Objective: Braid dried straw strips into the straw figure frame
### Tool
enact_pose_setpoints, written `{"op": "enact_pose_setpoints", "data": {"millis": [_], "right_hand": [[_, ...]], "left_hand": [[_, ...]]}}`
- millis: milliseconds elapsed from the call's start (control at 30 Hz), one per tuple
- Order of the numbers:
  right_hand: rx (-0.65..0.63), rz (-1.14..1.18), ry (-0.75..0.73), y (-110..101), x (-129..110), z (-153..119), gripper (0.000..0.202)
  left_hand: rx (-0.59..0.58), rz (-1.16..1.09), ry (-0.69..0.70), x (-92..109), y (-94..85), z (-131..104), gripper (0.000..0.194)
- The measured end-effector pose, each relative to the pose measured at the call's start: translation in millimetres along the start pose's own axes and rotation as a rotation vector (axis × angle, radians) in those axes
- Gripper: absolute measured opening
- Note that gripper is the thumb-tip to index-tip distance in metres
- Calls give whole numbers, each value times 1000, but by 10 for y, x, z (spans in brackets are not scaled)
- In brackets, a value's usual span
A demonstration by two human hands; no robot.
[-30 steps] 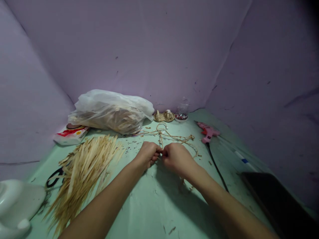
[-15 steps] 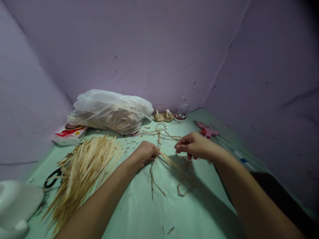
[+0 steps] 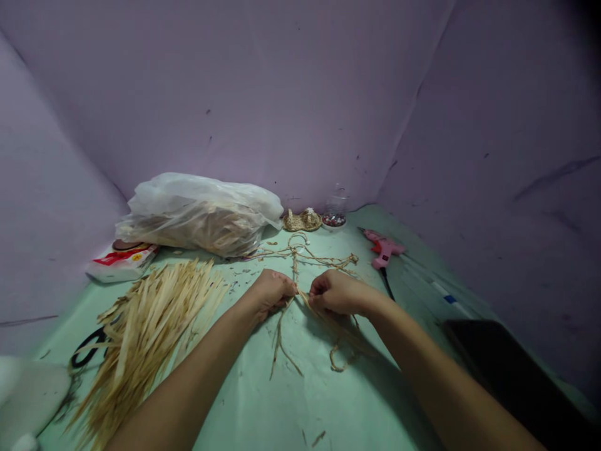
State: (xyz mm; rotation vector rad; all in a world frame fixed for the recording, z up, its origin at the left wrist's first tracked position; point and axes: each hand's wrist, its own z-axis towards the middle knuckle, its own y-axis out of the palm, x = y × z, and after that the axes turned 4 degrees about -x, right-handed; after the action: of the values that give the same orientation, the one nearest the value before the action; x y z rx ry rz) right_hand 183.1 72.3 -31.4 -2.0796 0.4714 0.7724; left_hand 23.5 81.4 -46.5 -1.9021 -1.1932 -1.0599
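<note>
A thin braided cord [image 3: 295, 266] of dried plant fibre runs down the middle of the green tabletop, with knotted side cords [image 3: 323, 257] branching off near its upper end. My left hand [image 3: 273, 290] pinches the cord's lower end, fingers closed. Below that pinch, loose fibre strands [image 3: 280, 341] fan out toward me. My right hand [image 3: 332, 292] is closed on the pale fibre strands just right of the left hand; the fingertips partly hide them. Under the right wrist a curled piece of cord [image 3: 339, 366] lies on the table.
Left lies a heap of pale fibre strips [image 3: 159, 332] over black-handled scissors [image 3: 87, 347]. Behind stand a plastic bag [image 3: 201, 216], a small woven piece [image 3: 302, 221] and a bead container [image 3: 334, 219]. At right are a pink glue gun [image 3: 382, 246] and a dark flat object [image 3: 507, 369].
My right hand has moved left and down, from hovering apart to closing on the strands beside my left hand. The left hand keeps its pinch. The view has shifted slightly right.
</note>
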Motion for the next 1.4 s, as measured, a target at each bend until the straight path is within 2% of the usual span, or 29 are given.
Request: {"op": "enact_pose_setpoints", "data": {"millis": [667,767,833,900,933,1000,1067,1133,1267,1400], "right_hand": [[-39,-50,-19,-20,-20,-42,11],[30,-72,-10,-73,-61,-64,11],[177,5,-20,-96,-97,-57,13],[287,204,11,-82,-132,-28,15],[291,323,40,-58,-147,-9,14],[200,525,80,13,-175,29,11],[76,637,70,90,-194,56,12],[5,689,55,145,-200,71,17],[34,705,45,188,-178,102,19],[150,710,46,236,-157,166,15]], "left_hand": [[12,13,14,-1,20,3,6],[21,5,7,8,19,2,5],[25,2,8,9,17,-1,5],[13,-2,16,7,13,-4,6],[6,-9,19,6,10,-5,6],[-1,-28,26,7,4,-6,6],[-5,-38,33,15,-2,-7,6],[-10,-36,40,30,-6,-10,6],[10,45,62,58,-7,-18,10],[107,296,147,39,-11,-10,11]]}}
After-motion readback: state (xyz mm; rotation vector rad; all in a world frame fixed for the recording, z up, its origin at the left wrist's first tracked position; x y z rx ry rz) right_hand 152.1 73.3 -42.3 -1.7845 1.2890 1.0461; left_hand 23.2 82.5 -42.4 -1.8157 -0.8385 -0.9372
